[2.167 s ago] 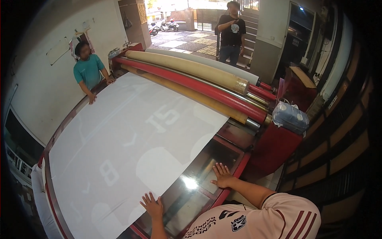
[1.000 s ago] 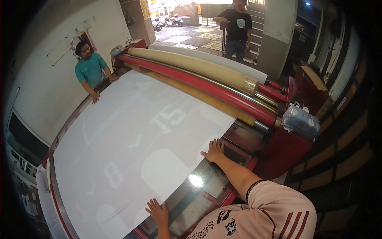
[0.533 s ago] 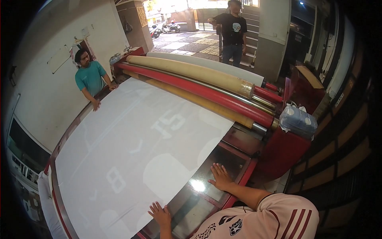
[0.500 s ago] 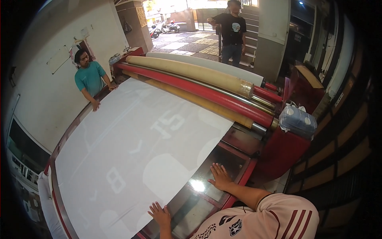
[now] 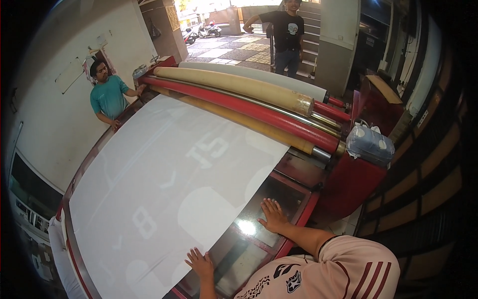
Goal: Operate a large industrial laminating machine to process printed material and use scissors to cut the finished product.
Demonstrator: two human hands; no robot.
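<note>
A wide white sheet with faint pale shapes lies over the bed of a large red roller machine. Its far edge runs in under the rollers. At the sheet's near edge rests my left hand, fingers spread, partly over the sheet and holding nothing. Farther right, my right hand lies flat with fingers out on the dark, glossy machine table, beside the sheet's edge and apart from it.
Red, tan and metal rollers span the far side. A co-worker in a teal shirt stands at the far left edge. Behind the machine is a person in a black shirt. A plastic-wrapped bundle sits on the right-hand housing.
The teal-shirted co-worker has shifted left, one hand now near the roller end, the other drawn back from the sheet. The person behind has lowered an arm. My hands have hardly moved.
</note>
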